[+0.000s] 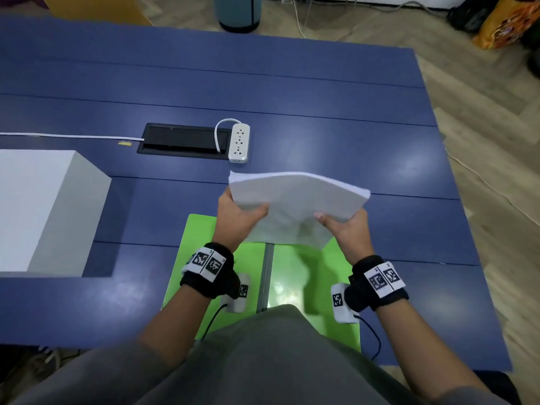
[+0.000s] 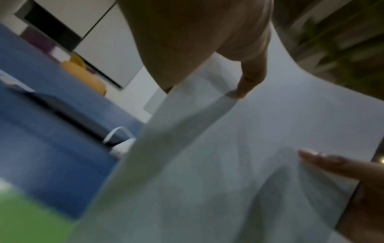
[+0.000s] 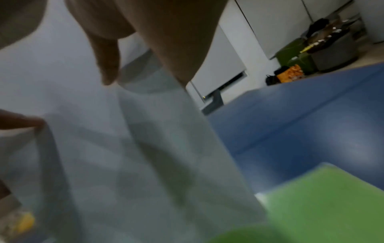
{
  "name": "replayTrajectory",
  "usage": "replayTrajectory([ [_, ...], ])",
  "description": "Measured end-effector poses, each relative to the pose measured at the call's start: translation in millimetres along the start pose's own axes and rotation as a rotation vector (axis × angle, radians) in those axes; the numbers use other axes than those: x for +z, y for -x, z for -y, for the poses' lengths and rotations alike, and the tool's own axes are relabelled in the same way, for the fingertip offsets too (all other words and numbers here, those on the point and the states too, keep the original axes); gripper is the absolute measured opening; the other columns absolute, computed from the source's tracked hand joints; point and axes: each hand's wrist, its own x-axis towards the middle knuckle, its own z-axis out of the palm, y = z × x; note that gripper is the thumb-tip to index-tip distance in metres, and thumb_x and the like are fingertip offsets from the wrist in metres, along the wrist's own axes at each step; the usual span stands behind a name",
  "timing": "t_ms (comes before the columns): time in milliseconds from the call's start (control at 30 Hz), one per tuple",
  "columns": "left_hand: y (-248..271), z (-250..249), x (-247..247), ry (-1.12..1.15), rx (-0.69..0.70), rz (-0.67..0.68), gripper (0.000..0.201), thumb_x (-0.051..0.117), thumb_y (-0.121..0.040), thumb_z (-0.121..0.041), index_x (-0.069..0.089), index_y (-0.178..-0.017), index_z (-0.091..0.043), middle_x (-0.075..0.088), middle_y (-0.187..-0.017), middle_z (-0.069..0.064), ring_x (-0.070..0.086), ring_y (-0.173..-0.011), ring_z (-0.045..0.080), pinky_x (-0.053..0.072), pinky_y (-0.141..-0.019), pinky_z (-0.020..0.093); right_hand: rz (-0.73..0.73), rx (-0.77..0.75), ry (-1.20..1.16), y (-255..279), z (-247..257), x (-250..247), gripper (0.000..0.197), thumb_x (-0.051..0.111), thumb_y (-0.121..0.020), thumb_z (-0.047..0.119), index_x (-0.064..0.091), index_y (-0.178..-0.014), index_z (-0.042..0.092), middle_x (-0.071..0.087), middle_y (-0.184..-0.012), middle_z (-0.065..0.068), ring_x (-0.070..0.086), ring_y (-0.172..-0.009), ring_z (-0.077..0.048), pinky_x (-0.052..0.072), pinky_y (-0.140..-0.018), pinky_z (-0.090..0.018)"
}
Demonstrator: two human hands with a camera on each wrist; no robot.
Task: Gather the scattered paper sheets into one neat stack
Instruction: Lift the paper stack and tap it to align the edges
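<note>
Blue counter fills most of the head view, planked, with wood floor beyond its far and right edges. White box sits on the counter at the left, well apart from the hands. Green folder lies open flat at the near edge, grey spine down its middle, directly under the hands. Paper stack is held up in the air above the folder, tilted, far edge raised toward the power strip; its lower part bows and sags between the two grips. Black cable hatch is set into the counter beyond the stack, a white cord running into it from the left with a small yellow tag near the hatch. White power strip lies just beside the hatch's right end, its own lead looping back into the opening. Left hand grips the stack's left edge, thumb curled over the top sheet, fingers behind and hidden. Right hand pinches the right edge the same way, thumb on top. Both wrists carry black bands with coded markers. Wrist views are blurred; each shows a thumb pressed on white paper. A blue-grey bin and an orange bag stand on the floor past the counter.
</note>
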Motion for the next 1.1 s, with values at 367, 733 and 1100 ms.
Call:
replayTrajectory([
  [367, -2, 7, -2, 0.027, 0.055, 0.011, 0.044, 0.075, -0.067, 0.001, 0.058, -0.106, -0.011, 0.068, -0.096, 0.0, 0.066, -0.085, 0.009, 0.055, -0.077, 0.022, 0.023, -0.009, -0.017, -10, 13, -3, 0.02, 0.069, -0.079, -0.008, 0.066, -0.089, 0.01, 0.07, -0.086, -0.002, 0.067, -0.073, -0.006, 0.053, -0.068, -0.019],
  [733, -15, 11, 18, -0.04, 0.058, -0.128, 0.033, 0.07, -0.074, 0.005, 0.06, -0.101, -0.011, 0.066, -0.088, 0.002, 0.061, -0.069, -0.002, 0.051, -0.068, 0.019, -0.104, 0.017, -0.038, -5, 1, 20, 0.027, 0.067, -0.08, -0.009, 0.064, -0.079, 0.017, 0.071, -0.07, 0.019, 0.066, -0.067, 0.0, 0.052, -0.068, -0.017],
  [1100, 6, 58, 7, -0.16, 0.05, -0.164, 0.034, 0.071, -0.079, -0.004, 0.058, -0.108, -0.017, 0.064, -0.089, -0.012, 0.061, -0.077, -0.004, 0.054, -0.075, 0.02, -0.081, 0.028, -0.014, 14, -26, 29, 0.025, 0.065, -0.082, -0.008, 0.062, -0.098, 0.011, 0.067, -0.088, 0.008, 0.064, -0.075, 0.007, 0.051, -0.075, -0.02],
])
